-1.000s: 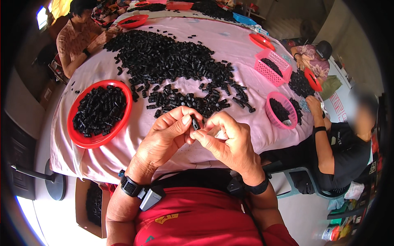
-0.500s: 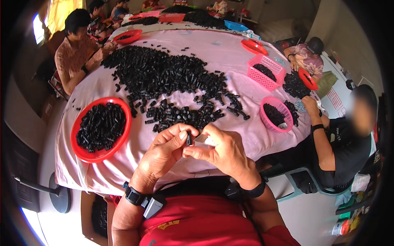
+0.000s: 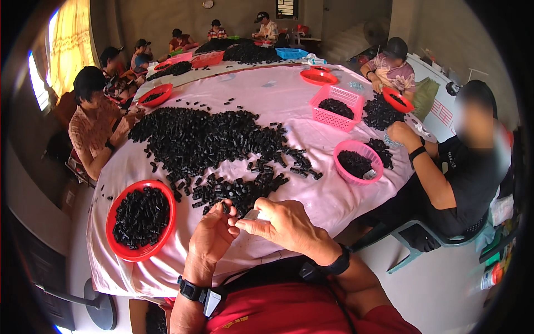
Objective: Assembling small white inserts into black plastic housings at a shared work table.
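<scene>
At lower centre, having shifted down and left in frame, the left hand (image 3: 212, 236) pinches a black part (image 3: 225, 208) between closed fingertips, while the right hand (image 3: 290, 227), fingers closed, grips a pale piece (image 3: 252, 215) just beside it, suggesting unfinished handling.

On table (image 3: 289, 100): plate (image 3: 133, 255) of parts (image 3: 141, 217) left | pile (image 3: 206, 133) centre | bowl (image 3: 374, 156) right, basket (image 3: 336, 122) beyond bowl

A yellow curtain (image 3: 71, 50) hangs left of a round clock (image 3: 208, 4).
</scene>
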`<control>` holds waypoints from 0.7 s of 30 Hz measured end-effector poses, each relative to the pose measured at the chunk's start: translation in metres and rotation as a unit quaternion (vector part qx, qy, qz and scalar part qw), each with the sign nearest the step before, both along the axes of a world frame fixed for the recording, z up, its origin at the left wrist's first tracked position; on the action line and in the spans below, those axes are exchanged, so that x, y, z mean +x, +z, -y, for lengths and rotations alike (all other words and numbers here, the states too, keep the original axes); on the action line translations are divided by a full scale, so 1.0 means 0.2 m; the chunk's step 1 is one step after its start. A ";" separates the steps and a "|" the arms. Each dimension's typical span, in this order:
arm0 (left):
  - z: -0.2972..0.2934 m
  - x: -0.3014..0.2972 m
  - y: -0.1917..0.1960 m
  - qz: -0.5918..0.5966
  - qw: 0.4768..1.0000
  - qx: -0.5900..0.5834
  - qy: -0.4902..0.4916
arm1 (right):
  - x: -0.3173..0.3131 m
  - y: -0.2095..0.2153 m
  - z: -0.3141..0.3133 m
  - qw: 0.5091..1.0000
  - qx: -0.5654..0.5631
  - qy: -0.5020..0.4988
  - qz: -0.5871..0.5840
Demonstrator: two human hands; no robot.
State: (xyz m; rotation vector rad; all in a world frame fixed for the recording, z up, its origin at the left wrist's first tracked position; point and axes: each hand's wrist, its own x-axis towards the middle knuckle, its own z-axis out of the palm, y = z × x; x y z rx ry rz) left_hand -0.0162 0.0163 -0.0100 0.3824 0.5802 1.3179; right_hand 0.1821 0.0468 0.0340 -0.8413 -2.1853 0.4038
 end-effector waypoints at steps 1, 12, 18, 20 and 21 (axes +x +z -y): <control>0.00 0.00 0.00 -0.001 1.000 0.002 -0.001 | 0.00 0.00 0.00 1.000 -0.011 0.002 0.008; 0.03 0.02 0.08 -0.048 0.995 0.075 -0.039 | 0.00 0.02 0.00 0.999 -0.041 -0.002 -0.015; 0.05 0.04 0.11 -0.038 0.994 0.090 -0.038 | 0.00 0.00 -0.01 0.999 -0.037 0.002 -0.015; 0.05 0.04 0.11 -0.039 0.993 0.103 -0.039 | 0.01 0.00 -0.01 0.999 -0.046 0.010 -0.023; 0.05 0.05 0.11 -0.040 0.991 0.120 -0.047 | 0.02 -0.01 -0.01 0.998 -0.056 0.013 -0.023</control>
